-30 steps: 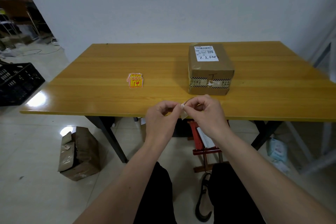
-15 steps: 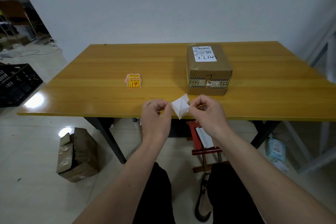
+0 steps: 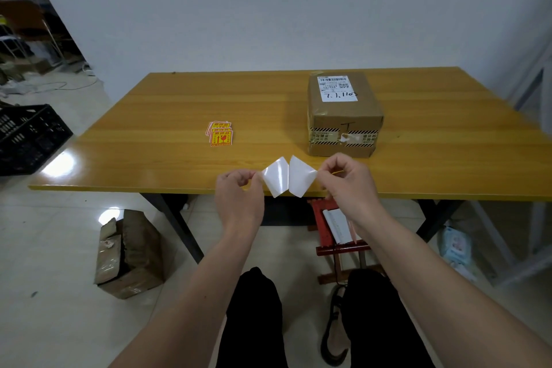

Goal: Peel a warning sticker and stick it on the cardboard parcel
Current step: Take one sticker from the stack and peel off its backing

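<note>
— Where the floor runs off to the left of the table (image 3: 149, 116), what sits there?

— A black crate (image 3: 28, 139), well off the table's left end, and a battered cardboard box (image 3: 128, 254) on the tiles below its front left corner, beside a dark table leg.

— And on the table itself?

— A small stack of red and yellow stickers (image 3: 220, 134), left of the table's middle, lying flat. Nothing lies between it and the front edge.

— Then the hands?

— Both are raised at the table's front edge, backs to the camera. The left hand (image 3: 239, 199) has its fingertips pinched together on the left corner of a glossy white sheet (image 3: 277, 175). The right hand (image 3: 348, 184) is pinched on the right corner of a second white sheet (image 3: 300, 175). The two sheets meet along one edge between the hands, spread like wings. Which is sticker and which is backing, I cannot tell; only white faces show.

— Does anything block the parcel?

— The cardboard parcel (image 3: 345, 115) stands on the table's right half, just behind the right hand, whose knuckles cover a bit of its lower front edge. It has a white shipping label on top and striped tape across the front.

— Below the table?

— A red wooden stool (image 3: 325, 227), partly hidden by the right forearm, and the person's dark trousers.
</note>
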